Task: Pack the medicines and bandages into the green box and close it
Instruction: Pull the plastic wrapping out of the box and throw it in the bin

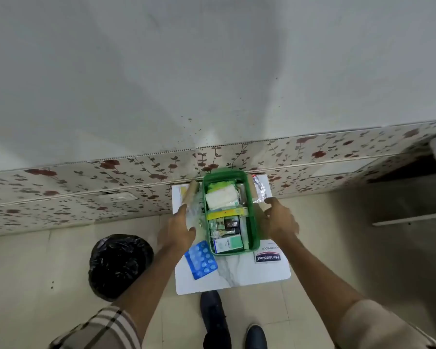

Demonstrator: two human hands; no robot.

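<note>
Green box (254, 217) sits open on small white table (237, 275), packed w/ white bandage pad (222, 199) and med cartons. Left hand (179, 229) and right hand (278, 219) flank it, fingers spread. Blue blister pack (200, 260) and Hansaplast packet (267, 257) lie outside, near front.

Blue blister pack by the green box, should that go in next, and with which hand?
Probably yes: the left hand, open and nearest, could pick up the blue blister pack lying on the white table outside the green box. The box is open and partly filled; the Hansaplast packet also waits outside.
</note>
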